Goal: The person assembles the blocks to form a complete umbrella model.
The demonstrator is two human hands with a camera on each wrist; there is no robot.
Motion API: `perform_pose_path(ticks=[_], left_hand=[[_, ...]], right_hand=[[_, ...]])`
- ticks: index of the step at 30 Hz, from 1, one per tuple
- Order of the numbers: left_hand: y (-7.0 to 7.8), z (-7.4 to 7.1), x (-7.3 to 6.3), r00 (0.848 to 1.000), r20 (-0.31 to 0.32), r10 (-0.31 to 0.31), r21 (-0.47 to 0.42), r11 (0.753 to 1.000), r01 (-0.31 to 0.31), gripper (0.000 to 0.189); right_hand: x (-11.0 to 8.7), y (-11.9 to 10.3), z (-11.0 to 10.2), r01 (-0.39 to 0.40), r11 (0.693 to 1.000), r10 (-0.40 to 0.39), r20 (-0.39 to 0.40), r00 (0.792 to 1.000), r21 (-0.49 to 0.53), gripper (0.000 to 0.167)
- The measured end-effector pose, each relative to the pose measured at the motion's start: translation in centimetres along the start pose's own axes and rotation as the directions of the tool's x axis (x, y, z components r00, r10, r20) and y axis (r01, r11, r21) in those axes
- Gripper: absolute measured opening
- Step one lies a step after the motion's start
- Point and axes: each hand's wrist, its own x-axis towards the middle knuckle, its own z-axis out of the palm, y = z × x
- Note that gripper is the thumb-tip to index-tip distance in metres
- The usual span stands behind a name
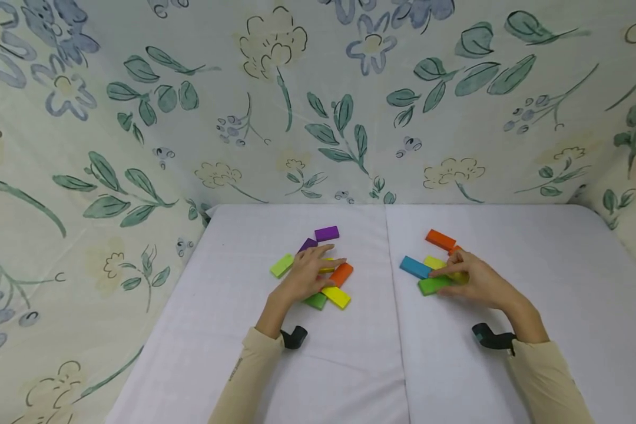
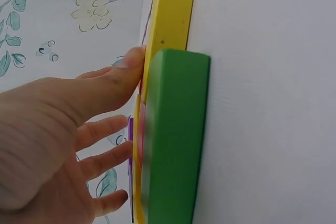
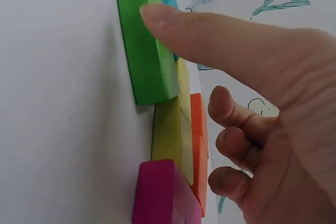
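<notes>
My left hand [image 1: 308, 274] hovers over the left group of wooden blocks, its fingers spread and fairly straight. In the left wrist view, its thumb lies right at a yellow block [image 2: 170, 14], just beyond a green block [image 2: 176, 129]. An orange block [image 1: 342, 275] and a purple block [image 1: 307, 244] lie around the fingers. At the right group, my right hand [image 1: 479, 280] pinches a light green block [image 1: 433, 286] between thumb and index finger. Its other fingers are curled, as the right wrist view shows. A blue block [image 1: 416, 267] and a yellow block [image 1: 433, 262] lie beside the green one.
Red-orange blocks [image 1: 440, 239] lie behind the right group; a magenta block [image 3: 157, 192] shows in the right wrist view. Another purple block [image 1: 327, 234] and a lime block [image 1: 282, 266] edge the left group. A white cloth [image 1: 350, 365] covers the table, with a floral curtain [image 1: 318, 118] behind.
</notes>
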Motion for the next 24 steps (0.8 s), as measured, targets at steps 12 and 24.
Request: perform_pose_path(ticks=[12, 24], left_hand=[[0.1, 0.6, 0.4, 1.000, 0.012, -0.001, 0.008, 1.000, 0.001, 0.053], [0.5, 0.9, 0.5, 0.999, 0.011, 0.041, -0.015, 0.999, -0.041, 0.055]], right_hand=[[0.1, 0.3, 0.1, -0.038, 0.997, 0.032, 0.079, 0.996, 0.070, 0.035], [1.0, -1.1, 1.4, -0.110, 0.993, 0.108, 0.042, 0.993, 0.037, 0.032]])
